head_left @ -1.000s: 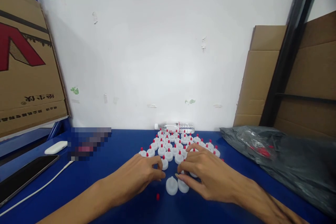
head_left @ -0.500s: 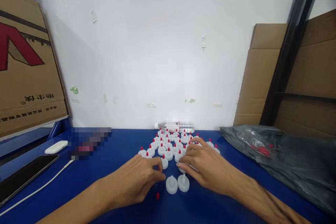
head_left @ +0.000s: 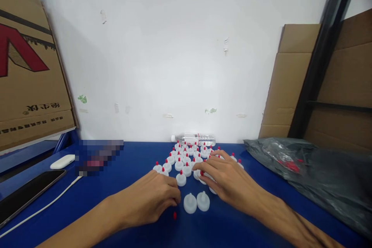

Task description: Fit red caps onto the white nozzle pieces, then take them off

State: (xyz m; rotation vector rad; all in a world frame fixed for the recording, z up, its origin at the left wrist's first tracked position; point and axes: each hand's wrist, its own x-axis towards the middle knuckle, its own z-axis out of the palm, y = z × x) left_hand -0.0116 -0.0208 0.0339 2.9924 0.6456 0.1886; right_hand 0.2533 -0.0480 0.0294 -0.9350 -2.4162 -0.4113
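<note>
My right hand [head_left: 221,174] is curved over the near right of the grouped caps, its thumb and index finger around a white nozzle cap with a red tip [head_left: 202,179]. Two white nozzle caps without red tips, one on the left [head_left: 190,204] and one on the right [head_left: 203,202], stand side by side on the blue table in front of it. Left of these, my left hand [head_left: 162,197] is closed, fingertips bent down and partly hidden; whatever they hold cannot be made out. Just below those fingertips lies a small red tip [head_left: 174,216].
Several red-tipped white caps [head_left: 186,169] stand grouped before a lying water bottle [head_left: 193,139]. At right, a clear bag of red tips [head_left: 290,164] rests on grey plastic [head_left: 328,186]. A phone [head_left: 26,197], white case [head_left: 62,161] and cable [head_left: 46,208] lie left.
My right hand has shifted slightly away from me, with the red-tipped cap at its fingers now nearer the group. My left fingertips have drawn in and down, closer to the loose red tip.
</note>
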